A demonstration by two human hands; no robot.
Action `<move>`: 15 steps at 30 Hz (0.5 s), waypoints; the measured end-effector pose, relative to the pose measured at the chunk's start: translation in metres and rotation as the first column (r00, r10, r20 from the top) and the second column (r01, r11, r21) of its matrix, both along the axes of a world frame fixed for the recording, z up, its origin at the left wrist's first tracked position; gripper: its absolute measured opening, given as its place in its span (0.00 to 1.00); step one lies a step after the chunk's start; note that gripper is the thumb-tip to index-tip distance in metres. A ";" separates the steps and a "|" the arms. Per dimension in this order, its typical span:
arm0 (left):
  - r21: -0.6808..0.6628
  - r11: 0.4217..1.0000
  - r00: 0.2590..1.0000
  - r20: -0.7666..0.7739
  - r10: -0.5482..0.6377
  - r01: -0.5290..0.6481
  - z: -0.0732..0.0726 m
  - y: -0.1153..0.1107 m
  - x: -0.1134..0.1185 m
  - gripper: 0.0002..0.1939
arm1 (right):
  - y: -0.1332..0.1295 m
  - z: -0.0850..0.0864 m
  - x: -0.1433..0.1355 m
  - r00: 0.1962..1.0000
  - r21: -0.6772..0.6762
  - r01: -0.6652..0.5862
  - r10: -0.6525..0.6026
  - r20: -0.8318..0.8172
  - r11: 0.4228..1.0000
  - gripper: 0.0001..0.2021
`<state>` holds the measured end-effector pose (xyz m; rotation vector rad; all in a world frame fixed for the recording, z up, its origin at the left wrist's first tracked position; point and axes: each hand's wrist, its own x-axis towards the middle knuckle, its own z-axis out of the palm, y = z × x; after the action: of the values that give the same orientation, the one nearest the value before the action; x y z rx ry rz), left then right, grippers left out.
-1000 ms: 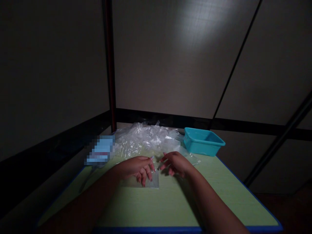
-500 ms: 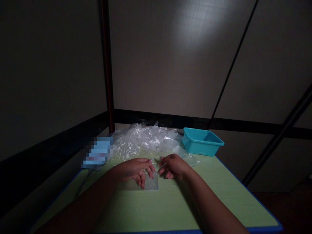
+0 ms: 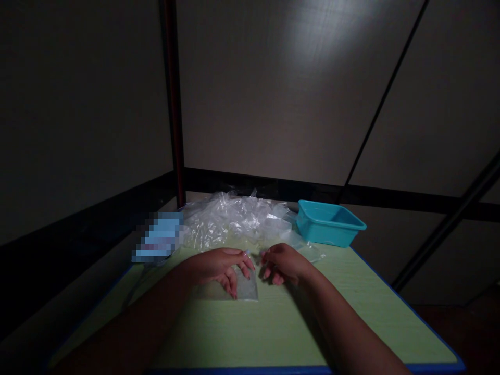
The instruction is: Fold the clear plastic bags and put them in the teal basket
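Observation:
A small clear plastic bag (image 3: 248,289) lies flat on the green tabletop, partly hidden by my left hand (image 3: 221,268). The left hand's lower fingers rest on the bag, while the thumb and forefinger bend together near its top edge. Just right of the bag is my right hand (image 3: 284,264), its fingers curled and its thumb and forefinger closed in a pinch. Whatever is between those right fingertips is too small and dim to make out. A narrow gap separates the two hands' fingertips.
Behind the hands, a heap of crinkled clear plastic bags (image 3: 234,219) covers the table's back. A turquoise plastic basin (image 3: 328,232) stands at the back right. A blurred-out blue item (image 3: 160,237) is at the left. Blue edging (image 3: 414,369) borders the green table (image 3: 242,333); walls stand close behind.
The whole view has shifted slightly, so the table things sit a little higher and farther right. Both hands keep nearly the same pose around the bag.

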<state>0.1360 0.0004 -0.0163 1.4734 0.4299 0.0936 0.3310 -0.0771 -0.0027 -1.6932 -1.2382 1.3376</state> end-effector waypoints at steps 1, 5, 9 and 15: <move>-0.008 1.000 1.000 0.000 -0.012 0.012 0.001 0.000 0.000 0.23 | -0.001 0.000 0.000 0.999 0.012 -0.020 0.020 0.026 1.000 0.10; -0.010 1.000 1.000 -0.024 0.004 -0.004 0.007 -0.004 -0.002 0.23 | -0.003 0.000 0.000 0.981 0.007 -0.148 0.146 0.130 0.989 0.08; -0.007 1.000 0.998 -0.065 0.023 -0.023 0.010 -0.006 -0.002 0.25 | -0.003 -0.002 0.000 0.967 -0.024 -0.172 0.174 0.188 0.985 0.06; -0.008 1.000 1.000 -0.012 0.024 -0.024 0.012 -0.006 -0.004 0.28 | -0.003 -0.003 0.000 0.979 0.005 -0.164 0.162 0.124 0.986 0.01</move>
<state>0.1322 -0.0055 -0.0046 1.4617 0.4570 0.1017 0.3305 -0.0797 -0.0062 -1.7163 -1.4823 1.3294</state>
